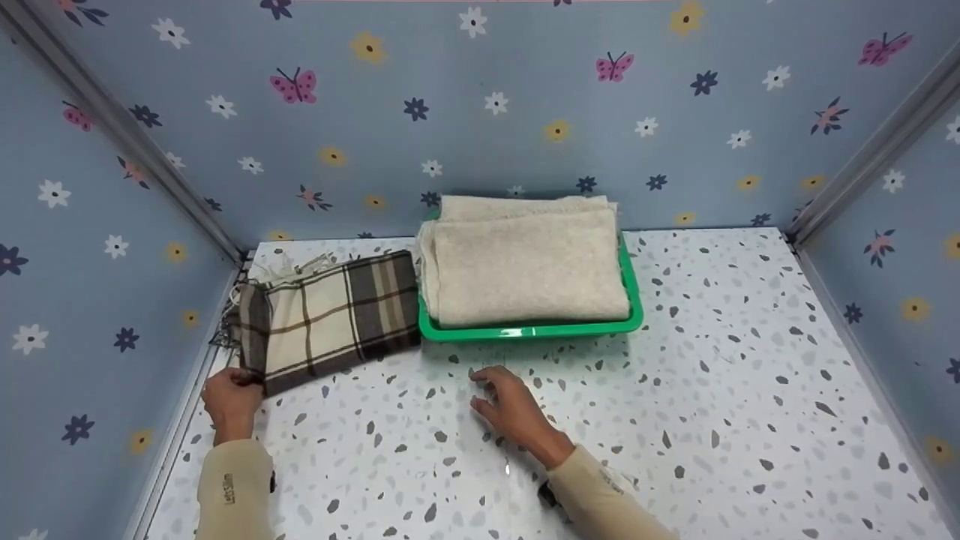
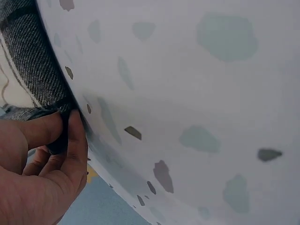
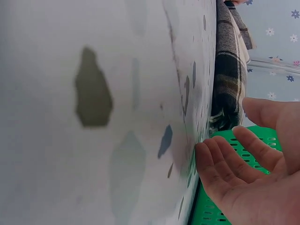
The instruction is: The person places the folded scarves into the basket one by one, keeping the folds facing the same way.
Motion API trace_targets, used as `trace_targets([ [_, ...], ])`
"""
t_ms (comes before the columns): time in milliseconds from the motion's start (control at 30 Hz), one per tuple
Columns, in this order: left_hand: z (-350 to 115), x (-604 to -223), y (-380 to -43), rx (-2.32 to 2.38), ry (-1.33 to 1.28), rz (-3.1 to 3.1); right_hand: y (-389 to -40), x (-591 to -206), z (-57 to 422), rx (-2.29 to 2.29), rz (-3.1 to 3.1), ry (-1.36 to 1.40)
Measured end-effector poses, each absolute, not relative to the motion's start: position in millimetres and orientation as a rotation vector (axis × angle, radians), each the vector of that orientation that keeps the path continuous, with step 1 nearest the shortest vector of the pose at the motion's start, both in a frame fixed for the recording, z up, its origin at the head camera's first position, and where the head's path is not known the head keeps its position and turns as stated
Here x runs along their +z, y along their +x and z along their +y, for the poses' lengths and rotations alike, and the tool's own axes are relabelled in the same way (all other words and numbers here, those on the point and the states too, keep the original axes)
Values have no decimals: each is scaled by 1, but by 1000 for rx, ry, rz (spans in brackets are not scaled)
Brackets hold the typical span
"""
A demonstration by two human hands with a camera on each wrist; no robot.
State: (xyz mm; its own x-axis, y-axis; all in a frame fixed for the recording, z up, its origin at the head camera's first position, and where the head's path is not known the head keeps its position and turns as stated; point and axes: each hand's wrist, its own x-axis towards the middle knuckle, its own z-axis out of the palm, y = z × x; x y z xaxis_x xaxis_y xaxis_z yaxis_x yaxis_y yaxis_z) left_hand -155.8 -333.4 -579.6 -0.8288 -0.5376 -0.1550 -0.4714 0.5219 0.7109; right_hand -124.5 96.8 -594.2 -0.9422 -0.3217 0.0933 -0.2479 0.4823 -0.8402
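Left hand (image 1: 232,401) pinches scarf (image 1: 322,319) (near table edge (image 1: 184,469)); right hand (image 1: 516,411) loose, near basket rim (image 1: 529,331).

I count two hands: one left hand (image 1: 232,397) and one right hand (image 1: 516,409). I see two tan sleeves (image 1: 236,487). There is one checked cloth (image 1: 326,319), one green basket (image 1: 480,332) and one pile of cream cloth (image 1: 532,270); I can't tell how many pieces make the pile. There is one spotted worktop (image 1: 750,390), and there are three flowery walls (image 1: 517,71).
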Motion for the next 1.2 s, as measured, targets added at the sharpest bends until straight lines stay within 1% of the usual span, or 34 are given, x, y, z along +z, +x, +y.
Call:
trace_targets([
  [167,-334,-579,-154,-1231,922,-2666,-125,-594,94,-1469,2619,-467],
  [700,-336,-576,-146,-1183,885,-2708,-126,-592,88,-1492,2620,-441],
  [1200,-338,-576,-130,-1175,808,-2772,-134,-592,67,-1531,2629,-439],
])
